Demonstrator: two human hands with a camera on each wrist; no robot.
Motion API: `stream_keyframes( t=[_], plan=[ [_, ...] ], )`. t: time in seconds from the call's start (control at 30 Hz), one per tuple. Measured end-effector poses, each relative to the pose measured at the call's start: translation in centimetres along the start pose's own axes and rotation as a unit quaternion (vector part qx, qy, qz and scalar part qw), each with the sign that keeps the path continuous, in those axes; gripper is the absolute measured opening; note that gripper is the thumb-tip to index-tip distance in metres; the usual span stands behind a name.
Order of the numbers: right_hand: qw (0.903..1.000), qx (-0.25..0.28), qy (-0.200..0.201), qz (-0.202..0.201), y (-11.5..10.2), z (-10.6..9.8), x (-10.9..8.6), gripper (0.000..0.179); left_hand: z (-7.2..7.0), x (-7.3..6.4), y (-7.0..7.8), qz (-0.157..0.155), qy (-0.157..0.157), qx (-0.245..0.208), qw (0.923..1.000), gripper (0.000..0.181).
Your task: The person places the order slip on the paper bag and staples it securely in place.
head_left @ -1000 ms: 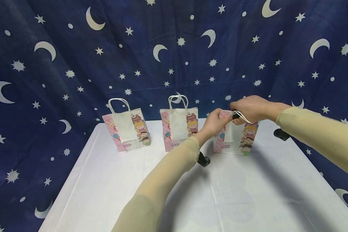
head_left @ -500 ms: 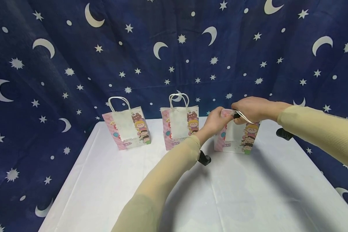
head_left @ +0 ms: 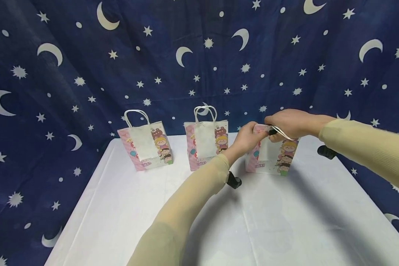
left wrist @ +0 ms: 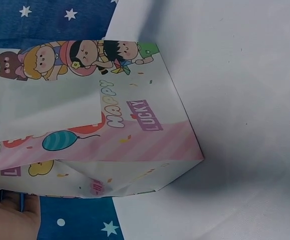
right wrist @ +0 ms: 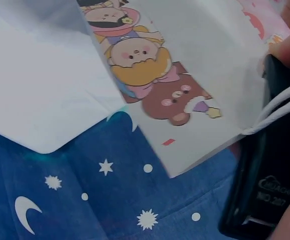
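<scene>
At the right of the head view stands a white and pink paper gift bag (head_left: 265, 162) printed with cartoon figures. My left hand (head_left: 245, 139) pinches its top left edge, thumb in front and fingers (left wrist: 12, 217) behind. Above the top edge, my right hand (head_left: 287, 123) grips a black stapler (right wrist: 265, 185) marked with small lettering. Its front end lies over the bag's rim, partly hidden by the hand. The white twisted handle (right wrist: 277, 107) is folded across the stapler. Whether the stapler's arms are pressed together cannot be told.
Two matching gift bags, one in the middle (head_left: 205, 142) and one at the left (head_left: 143, 146), stand upright with their handles raised. All rest on a white-covered table (head_left: 119, 221). Behind hangs a dark blue curtain (head_left: 173, 33) with moons and stars.
The head view has tilted slightly, so the bags sit a little higher in it. Both hands keep their hold at the right bag's top; its handle has shifted slightly right.
</scene>
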State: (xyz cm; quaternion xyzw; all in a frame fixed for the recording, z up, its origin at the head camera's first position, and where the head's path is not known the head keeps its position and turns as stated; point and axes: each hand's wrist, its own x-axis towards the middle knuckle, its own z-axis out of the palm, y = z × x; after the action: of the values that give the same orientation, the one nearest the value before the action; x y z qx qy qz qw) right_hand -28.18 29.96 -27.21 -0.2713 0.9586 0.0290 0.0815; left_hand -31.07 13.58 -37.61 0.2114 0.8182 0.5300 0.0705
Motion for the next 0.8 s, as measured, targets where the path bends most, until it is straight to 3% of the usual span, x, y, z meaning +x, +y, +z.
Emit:
stream_keyframes(
  t=[0.2, 0.43, 0.63, 0.8],
  plan=[
    [0.999, -0.032, 0.031, 0.005, 0.1, -0.4, 0.2, 0.023, -0.6, 0.5, 0.5, 0.017, 0.004, -0.005, 0.9998, 0.034],
    [1.0, -0.001, -0.007, 0.0, 0.5, 0.7, 0.4, 0.018, 0.3, -0.2, -0.4, -0.015, -0.004, -0.007, 0.9999, 0.034],
    [0.9998, 0.0, -0.005, 0.02, 0.8, 0.2, 0.4, 0.021, 0.4, -0.1, -0.3, 0.005, 0.015, -0.01, 0.9998, 0.03],
    [0.9988, 0.018, -0.026, 0.038, 0.8, -0.5, 0.6, 0.023, 0.2, 0.1, -0.2, 0.007, 0.014, -0.01, 0.9998, 0.027]
  ],
)
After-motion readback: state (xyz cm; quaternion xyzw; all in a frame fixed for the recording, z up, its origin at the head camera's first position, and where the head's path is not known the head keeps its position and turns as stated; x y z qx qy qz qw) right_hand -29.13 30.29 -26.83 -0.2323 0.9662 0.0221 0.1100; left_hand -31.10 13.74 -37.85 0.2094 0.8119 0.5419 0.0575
